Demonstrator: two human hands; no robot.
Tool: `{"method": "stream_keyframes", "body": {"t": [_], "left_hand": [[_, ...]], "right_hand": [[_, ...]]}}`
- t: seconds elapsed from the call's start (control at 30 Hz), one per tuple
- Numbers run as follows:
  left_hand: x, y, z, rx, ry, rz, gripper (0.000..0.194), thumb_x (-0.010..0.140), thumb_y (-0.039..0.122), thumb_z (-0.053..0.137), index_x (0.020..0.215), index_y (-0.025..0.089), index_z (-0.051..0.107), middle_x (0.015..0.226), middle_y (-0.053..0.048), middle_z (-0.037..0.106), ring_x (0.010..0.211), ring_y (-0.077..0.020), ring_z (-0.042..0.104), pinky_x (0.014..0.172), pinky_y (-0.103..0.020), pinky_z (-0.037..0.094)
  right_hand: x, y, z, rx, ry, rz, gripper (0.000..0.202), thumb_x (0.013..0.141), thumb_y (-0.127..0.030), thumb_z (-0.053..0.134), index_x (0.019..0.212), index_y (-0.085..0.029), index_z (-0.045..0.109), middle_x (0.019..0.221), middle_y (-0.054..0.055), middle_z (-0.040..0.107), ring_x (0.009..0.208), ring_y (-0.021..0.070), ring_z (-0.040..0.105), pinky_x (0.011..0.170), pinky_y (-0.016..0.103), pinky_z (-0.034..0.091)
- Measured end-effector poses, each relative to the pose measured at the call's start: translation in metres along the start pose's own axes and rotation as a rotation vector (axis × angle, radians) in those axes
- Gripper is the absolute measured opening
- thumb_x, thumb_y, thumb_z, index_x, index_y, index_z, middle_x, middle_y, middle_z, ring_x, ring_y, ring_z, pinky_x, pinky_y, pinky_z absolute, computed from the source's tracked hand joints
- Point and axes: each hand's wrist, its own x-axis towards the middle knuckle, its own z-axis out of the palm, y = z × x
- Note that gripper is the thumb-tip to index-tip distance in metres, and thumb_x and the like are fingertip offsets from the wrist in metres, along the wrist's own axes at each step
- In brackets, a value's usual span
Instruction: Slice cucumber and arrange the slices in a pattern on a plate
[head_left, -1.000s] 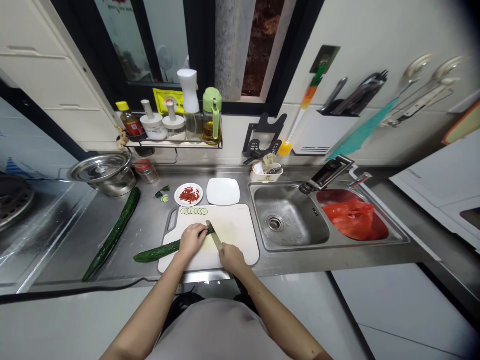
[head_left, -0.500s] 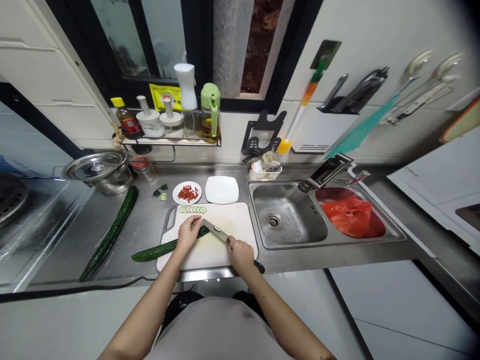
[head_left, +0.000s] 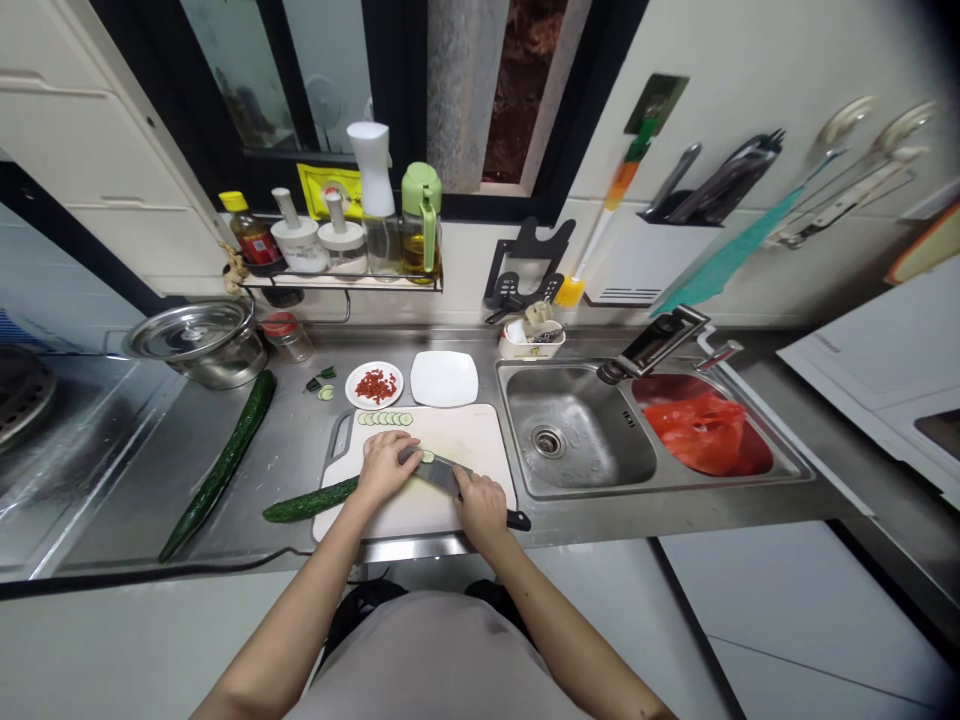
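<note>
My left hand is curled over the near cucumber on the white cutting board, and its fingertips meet the knife's tip. The hand hides the cucumber's right end. My right hand grips the knife, whose black handle end sticks out to the right. One pale slice clings to the blade. A row of thin cucumber slices lies along the board's back edge.
Behind the board are a plate of red pieces and a white square plate. Another cucumber and a lidded pot are at the left. A double sink is to the right, with a red bag in it.
My left hand has shifted slightly right, its fingers now spread over the cucumber up to the blade. The blade has tilted, showing more of its flat side, and its tip has moved right.
</note>
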Motion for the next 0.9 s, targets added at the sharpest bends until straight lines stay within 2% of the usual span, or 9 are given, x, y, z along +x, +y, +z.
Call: {"method": "stream_keyframes", "body": {"t": [0.2, 0.33, 0.5, 0.63, 0.7, 0.8, 0.9], "left_hand": [[-0.001, 0.007, -0.003, 0.029, -0.049, 0.024, 0.028, 0.081, 0.050, 0.060, 0.096, 0.030, 0.073, 0.110, -0.006, 0.065, 0.112, -0.0276, 0.052, 0.107, -0.054, 0.023], [0.000, 0.009, -0.005, 0.031, -0.109, -0.001, 0.026, 0.082, 0.048, 0.058, 0.094, 0.029, 0.073, 0.112, -0.005, 0.065, 0.114, -0.0269, 0.051, 0.108, -0.053, 0.020], [0.004, 0.013, -0.008, 0.005, -0.154, -0.022, 0.023, 0.078, 0.042, 0.063, 0.093, 0.028, 0.071, 0.111, -0.003, 0.065, 0.113, -0.0251, 0.051, 0.106, -0.046, 0.026], [0.008, 0.017, -0.006, -0.076, -0.147, -0.040, 0.017, 0.075, 0.035, 0.065, 0.086, 0.024, 0.070, 0.095, -0.002, 0.068, 0.100, -0.0219, 0.057, 0.095, -0.038, 0.036], [0.012, 0.015, -0.003, -0.148, -0.122, -0.084, 0.015, 0.077, 0.034, 0.062, 0.083, 0.022, 0.069, 0.084, -0.001, 0.068, 0.088, -0.0184, 0.059, 0.086, -0.033, 0.040], [0.020, 0.005, 0.002, -0.258, 0.013, -0.249, 0.019, 0.078, 0.036, 0.060, 0.085, 0.021, 0.068, 0.074, 0.000, 0.066, 0.072, -0.0140, 0.059, 0.071, -0.026, 0.043], [0.032, -0.012, 0.007, -0.302, 0.125, -0.429, 0.025, 0.077, 0.037, 0.060, 0.092, 0.020, 0.068, 0.076, 0.000, 0.068, 0.069, -0.0131, 0.059, 0.066, -0.023, 0.044]], "right_hand": [[0.000, -0.001, 0.001, -0.011, 0.011, -0.037, 0.045, 0.089, -0.027, 0.052, 0.133, -0.020, 0.047, 0.105, 0.013, 0.066, 0.101, 0.0251, 0.058, 0.084, 0.034, 0.038], [0.000, -0.001, 0.001, -0.025, 0.017, -0.045, 0.042, 0.091, -0.025, 0.049, 0.132, -0.020, 0.048, 0.102, 0.013, 0.066, 0.100, 0.0250, 0.059, 0.083, 0.034, 0.039], [0.001, 0.001, 0.003, -0.030, 0.032, -0.055, 0.042, 0.089, -0.026, 0.052, 0.130, -0.021, 0.050, 0.101, 0.011, 0.067, 0.099, 0.0241, 0.059, 0.082, 0.033, 0.039], [0.000, 0.003, 0.005, -0.018, 0.029, -0.046, 0.045, 0.088, -0.026, 0.054, 0.132, -0.022, 0.049, 0.101, 0.011, 0.067, 0.100, 0.0238, 0.059, 0.083, 0.032, 0.038], [0.000, 0.005, 0.005, -0.017, 0.035, -0.028, 0.045, 0.087, -0.026, 0.054, 0.132, -0.022, 0.049, 0.101, 0.011, 0.067, 0.099, 0.0238, 0.059, 0.083, 0.032, 0.038], [-0.002, 0.012, 0.007, -0.012, 0.038, 0.003, 0.047, 0.087, -0.025, 0.054, 0.134, -0.023, 0.048, 0.102, 0.010, 0.067, 0.099, 0.0241, 0.059, 0.082, 0.032, 0.038], [-0.005, 0.021, 0.009, 0.007, 0.041, 0.033, 0.046, 0.088, -0.024, 0.052, 0.133, -0.023, 0.049, 0.106, 0.009, 0.067, 0.100, 0.0225, 0.060, 0.083, 0.030, 0.038]]}}
